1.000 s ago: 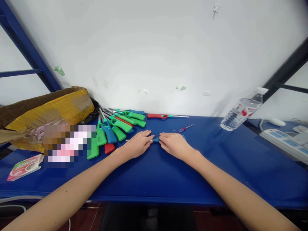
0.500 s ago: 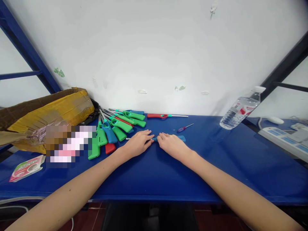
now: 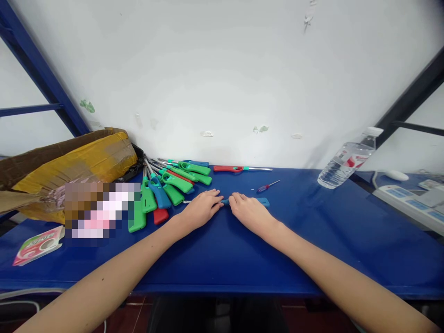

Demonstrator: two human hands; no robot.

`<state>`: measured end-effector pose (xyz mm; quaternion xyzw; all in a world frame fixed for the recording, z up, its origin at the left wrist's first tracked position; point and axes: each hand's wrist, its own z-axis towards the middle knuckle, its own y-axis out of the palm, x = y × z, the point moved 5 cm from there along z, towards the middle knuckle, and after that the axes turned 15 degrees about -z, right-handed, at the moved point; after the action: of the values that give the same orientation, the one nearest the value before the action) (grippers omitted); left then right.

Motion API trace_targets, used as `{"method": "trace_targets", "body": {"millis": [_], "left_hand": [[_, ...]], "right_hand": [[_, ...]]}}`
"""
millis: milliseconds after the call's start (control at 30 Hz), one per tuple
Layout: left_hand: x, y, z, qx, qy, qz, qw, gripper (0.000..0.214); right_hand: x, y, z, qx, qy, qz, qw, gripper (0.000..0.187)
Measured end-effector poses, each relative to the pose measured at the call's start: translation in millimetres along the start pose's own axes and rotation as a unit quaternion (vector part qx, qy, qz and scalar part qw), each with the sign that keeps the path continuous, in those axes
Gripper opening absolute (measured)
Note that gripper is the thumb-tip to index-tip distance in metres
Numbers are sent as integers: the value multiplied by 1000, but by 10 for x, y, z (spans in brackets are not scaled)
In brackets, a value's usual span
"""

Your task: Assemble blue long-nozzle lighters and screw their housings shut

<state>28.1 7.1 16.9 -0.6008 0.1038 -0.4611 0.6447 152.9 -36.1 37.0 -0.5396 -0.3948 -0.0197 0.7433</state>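
A blue long-neck lighter (image 3: 264, 202) lies flat on the table in front of me, its metal tube pointing left. My left hand (image 3: 201, 206) is closed over the tube, whose tip sticks out past the knuckles. Curled fingers of my right hand (image 3: 250, 208) grip the blue body near the trigger end; the trigger area is mostly hidden under them. Just beyond the right hand is a small screwdriver (image 3: 262, 188) with a purple and red handle. A tiny pale piece (image 3: 252, 189) lies beside it. Farther back, a red long-neck lighter (image 3: 229, 169) lies along the wall.
Left of my hands is a fanned pile of green, blue and red lighters (image 3: 176, 182). A taped cardboard box (image 3: 83, 157) and a printed card (image 3: 38, 245) are at the far left. Toward the right stand a tilted-looking water bottle (image 3: 347, 159) and a white power strip (image 3: 412, 199).
Both hands stay on the blue lighter in nearly the same place. The right fingers look slightly more curled. The whole view has shifted a little.
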Motion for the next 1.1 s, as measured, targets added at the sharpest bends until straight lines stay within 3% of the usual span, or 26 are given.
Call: {"method": "trace_targets", "body": {"millis": [700,1100], "left_hand": [[-24,-14,13,14,-20,-28,999,33],[13,-17,-12,-9,-4,17,1000,37]], "right_hand": [[-31,81,-4,30,67,28,997,19],[218,117,11,134,50,184,972,24]]}}
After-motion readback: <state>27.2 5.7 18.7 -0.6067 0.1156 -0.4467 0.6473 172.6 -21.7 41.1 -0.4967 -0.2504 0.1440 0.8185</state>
